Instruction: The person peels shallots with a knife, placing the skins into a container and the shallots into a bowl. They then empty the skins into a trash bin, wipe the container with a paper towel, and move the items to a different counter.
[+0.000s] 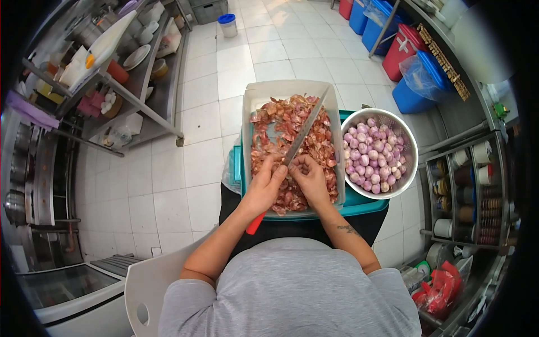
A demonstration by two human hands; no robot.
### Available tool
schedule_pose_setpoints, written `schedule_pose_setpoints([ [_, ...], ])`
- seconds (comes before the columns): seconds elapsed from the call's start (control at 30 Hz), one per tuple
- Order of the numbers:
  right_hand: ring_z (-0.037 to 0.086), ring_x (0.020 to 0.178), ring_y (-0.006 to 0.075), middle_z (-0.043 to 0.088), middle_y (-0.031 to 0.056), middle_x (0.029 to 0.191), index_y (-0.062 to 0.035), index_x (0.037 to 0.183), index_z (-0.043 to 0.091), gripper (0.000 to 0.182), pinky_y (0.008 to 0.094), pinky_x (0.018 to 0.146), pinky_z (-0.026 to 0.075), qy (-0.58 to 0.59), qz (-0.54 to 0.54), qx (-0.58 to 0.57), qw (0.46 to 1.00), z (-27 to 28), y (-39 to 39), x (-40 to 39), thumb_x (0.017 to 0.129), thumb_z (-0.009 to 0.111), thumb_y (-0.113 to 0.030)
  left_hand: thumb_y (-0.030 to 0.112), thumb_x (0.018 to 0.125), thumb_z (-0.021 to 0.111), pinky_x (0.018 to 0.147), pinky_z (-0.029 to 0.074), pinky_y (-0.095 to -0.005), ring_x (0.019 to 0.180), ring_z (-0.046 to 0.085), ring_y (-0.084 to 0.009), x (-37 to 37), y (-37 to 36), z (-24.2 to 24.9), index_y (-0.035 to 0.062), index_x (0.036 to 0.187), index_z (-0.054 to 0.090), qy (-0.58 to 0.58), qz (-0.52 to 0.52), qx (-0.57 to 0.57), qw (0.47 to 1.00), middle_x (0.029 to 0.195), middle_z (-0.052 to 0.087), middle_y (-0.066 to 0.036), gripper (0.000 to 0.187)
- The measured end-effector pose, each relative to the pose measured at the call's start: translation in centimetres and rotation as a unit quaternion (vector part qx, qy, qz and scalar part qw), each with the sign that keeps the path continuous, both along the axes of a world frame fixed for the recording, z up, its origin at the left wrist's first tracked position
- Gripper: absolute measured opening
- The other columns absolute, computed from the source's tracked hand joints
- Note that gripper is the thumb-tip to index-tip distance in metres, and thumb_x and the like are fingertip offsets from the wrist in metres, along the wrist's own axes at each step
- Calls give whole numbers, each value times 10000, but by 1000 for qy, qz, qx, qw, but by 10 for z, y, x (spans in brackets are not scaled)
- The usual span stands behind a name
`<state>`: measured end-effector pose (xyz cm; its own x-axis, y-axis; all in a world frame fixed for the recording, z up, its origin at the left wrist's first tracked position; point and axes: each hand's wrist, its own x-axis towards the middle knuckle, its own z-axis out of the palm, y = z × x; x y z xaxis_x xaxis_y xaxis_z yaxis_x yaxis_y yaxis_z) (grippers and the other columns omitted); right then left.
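Head view: we are holding one knife, its blade [307,126] slanting forward and right from the grip, its red handle [255,224] showing behind, below the left wrist. Left hand [264,188]: we are closing its fingers around the knife, near where the blade begins. Right hand [310,181]: we are bringing curled fingertips together just beside the blade; what they are pinching, if anything, we cannot tell. Handling, as judged: the knife is stiff, long and fairly light, best taken by the handle; the small bulbs [375,154] are looking firm, smooth and liable to roll, best taken singly between fingertips; the skins [323,149] are dry, light and brittle. Beneath the grip, the skins are lying loose in one pale tub [264,87]. Right of the grip, the bulbs are filling one perforated metal bowl [382,196], just beside the tub. Teal plastic [365,206] is showing under both. Edges: the tub's walls are bounding low movement on either side, and the tip is reaching over the far right part of the rim; more room is lying above the skins.
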<state>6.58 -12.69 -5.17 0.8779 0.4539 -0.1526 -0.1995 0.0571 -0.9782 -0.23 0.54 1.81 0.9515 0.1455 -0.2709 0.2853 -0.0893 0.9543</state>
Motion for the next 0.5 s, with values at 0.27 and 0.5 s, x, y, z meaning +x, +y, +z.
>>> schedule_pose_setpoints([
  [0.27, 605, 771, 122, 617, 61, 909, -3, 1063, 563, 173, 246, 657, 495, 226, -6, 236, 945, 11, -5, -1, 902, 557, -66, 253, 1003, 437, 434, 349, -225, 503, 426, -55, -3, -8, 0, 60, 1310, 374, -17, -40, 43, 998, 712, 460, 8, 369],
  [0.5, 602, 797, 131, 618, 53, 908, -5, 1024, 574, 153, 248, 665, 484, 229, 47, 217, 948, 13, -21, 4, 887, 541, -65, 319, 1012, 392, 447, 385, -217, 505, 459, -73, -2, 20, -3, 58, 1345, 360, -3, 13, 67, 998, 858, 507, -55, 424],
])
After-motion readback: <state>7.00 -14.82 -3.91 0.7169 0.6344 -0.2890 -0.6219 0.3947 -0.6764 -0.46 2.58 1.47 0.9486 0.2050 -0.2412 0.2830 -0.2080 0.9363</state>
